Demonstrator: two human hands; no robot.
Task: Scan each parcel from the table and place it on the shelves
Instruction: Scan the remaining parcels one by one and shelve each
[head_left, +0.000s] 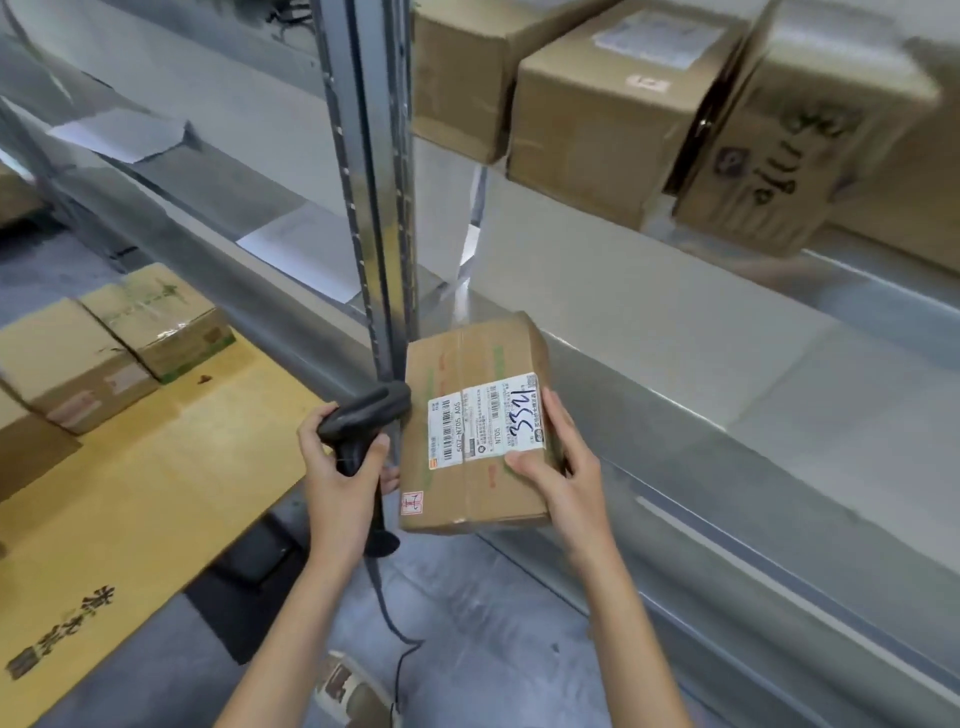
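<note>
While the left hand (347, 470) grips the scanner (363, 415), right-hand fingers (563, 441) clasp the parcel (467, 441) (label up, long axis pointing shelfward).

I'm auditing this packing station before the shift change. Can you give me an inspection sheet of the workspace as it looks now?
Surface: table at left, covered with flat cardboard.
Job's things: parcel held in front of the shelves, label up, handwritten number on it; black scanner at its left edge.
Clutter: two boxes on the table; three boxes on the upper shelf.
Hands: left hand grips the scanner; right hand holds the parcel.
Cables: scanner cable hangs down toward the floor.
Surroundings: metal shelf post, bare lower shelf, grey floor.
</note>
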